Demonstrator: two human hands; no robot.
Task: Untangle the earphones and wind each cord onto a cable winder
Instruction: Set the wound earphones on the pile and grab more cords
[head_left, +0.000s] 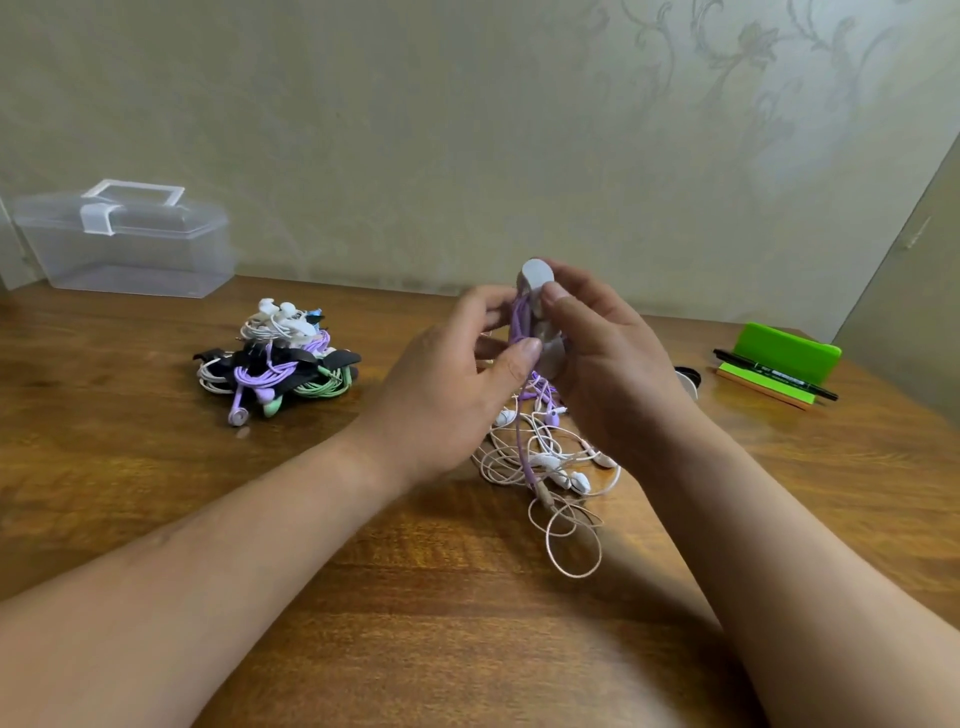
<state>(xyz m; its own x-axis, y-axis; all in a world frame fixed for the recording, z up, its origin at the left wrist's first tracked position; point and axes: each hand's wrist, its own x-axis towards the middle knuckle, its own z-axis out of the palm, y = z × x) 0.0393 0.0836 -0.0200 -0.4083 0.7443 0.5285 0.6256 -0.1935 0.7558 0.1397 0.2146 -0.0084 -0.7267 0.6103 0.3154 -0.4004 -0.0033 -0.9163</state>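
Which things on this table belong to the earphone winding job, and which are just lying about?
Part of the job: purple cord, pinched by the left hand; grey cable winder, held by the right hand; tangled earphones below them; pile of wound earphones.
Lying about: clear plastic box, green holder, black marker.

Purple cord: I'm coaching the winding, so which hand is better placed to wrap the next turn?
Probably left. The left hand pinches the purple cord right at the winder, so it can lead the cord round. The right hand grips the winder and is best kept steadying it.
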